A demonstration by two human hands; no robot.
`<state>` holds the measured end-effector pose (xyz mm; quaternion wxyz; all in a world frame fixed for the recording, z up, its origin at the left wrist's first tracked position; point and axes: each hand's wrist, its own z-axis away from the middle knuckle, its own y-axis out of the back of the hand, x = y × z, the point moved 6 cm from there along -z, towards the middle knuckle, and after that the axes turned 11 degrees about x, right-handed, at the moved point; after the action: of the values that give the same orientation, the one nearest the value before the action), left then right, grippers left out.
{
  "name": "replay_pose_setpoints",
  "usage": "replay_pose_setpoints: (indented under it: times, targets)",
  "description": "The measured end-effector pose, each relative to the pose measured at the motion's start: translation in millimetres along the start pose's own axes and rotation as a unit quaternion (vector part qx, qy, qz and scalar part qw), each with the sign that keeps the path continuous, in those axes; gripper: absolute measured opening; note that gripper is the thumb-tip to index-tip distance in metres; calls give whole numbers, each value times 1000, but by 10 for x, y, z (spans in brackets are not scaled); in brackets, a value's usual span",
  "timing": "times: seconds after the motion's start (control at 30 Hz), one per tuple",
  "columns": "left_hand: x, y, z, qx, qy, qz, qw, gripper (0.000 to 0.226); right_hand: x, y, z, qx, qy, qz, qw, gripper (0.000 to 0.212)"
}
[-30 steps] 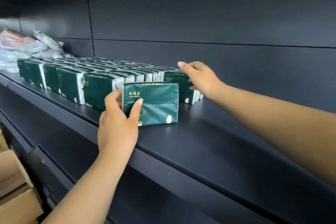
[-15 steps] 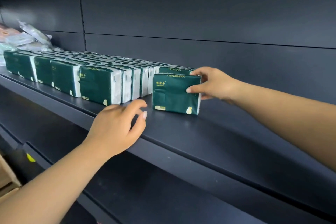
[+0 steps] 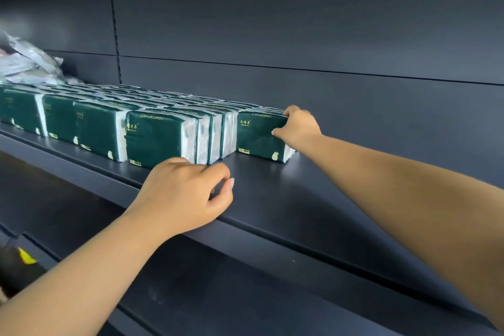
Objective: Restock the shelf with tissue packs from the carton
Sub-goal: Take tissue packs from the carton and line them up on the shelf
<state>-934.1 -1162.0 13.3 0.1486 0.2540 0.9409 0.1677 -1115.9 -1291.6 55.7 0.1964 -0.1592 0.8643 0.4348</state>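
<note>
Several dark green tissue packs (image 3: 152, 140) stand in rows on the dark shelf (image 3: 286, 199), running from the left edge to the middle. The rightmost green pack (image 3: 255, 135) stands upright at the back right end of the rows. My right hand (image 3: 298, 128) grips its right end, fingers over the top and thumb on the front face. My left hand (image 3: 185, 194) hovers over the shelf's front lip below the nearest pack, fingers loosely curled with nothing in them. The carton is out of view.
Crumpled clear plastic bags (image 3: 30, 65) lie at the back left of the shelf. A dark back panel (image 3: 300, 35) rises behind the packs. A lower shelf (image 3: 218, 294) runs beneath. A yellow tag (image 3: 26, 256) shows at lower left.
My right hand has taken the pack that my left hand first held and slid it back and right to the end of the row. My left hand let go and drew back to the shelf's front.
</note>
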Motion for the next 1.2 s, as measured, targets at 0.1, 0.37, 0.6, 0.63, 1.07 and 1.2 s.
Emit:
replay_pose_setpoints:
  times: [0.1, 0.37, 0.6, 0.63, 1.07, 1.2]
  targets:
    - [-75, -33, -3, -6, 1, 11, 1000, 30, 7, -28, 1, 4, -26, 11, 1000, 46]
    - [-32, 124, -110, 16, 5, 25, 1000, 30, -14, 304, 307, 45, -74, 18, 996, 50]
    - [369, 608, -126, 23, 5, 51, 998, 31, -237, 1000, 1316, 21, 18, 67, 997, 27]
    - [445, 700, -110, 24, 3, 56, 998, 32, -275, 1107, 1512, 20, 33, 76, 996, 26]
    - [1479, 2328, 899, -73, -24, 29, 997, 37, -454, 1737, 3932, -27, 126, 79, 989, 29]
    - [1524, 2640, 1391, -123, -11, 17, 992, 36, -539, 1622, 4482, -80, 109, 71, 988, 33]
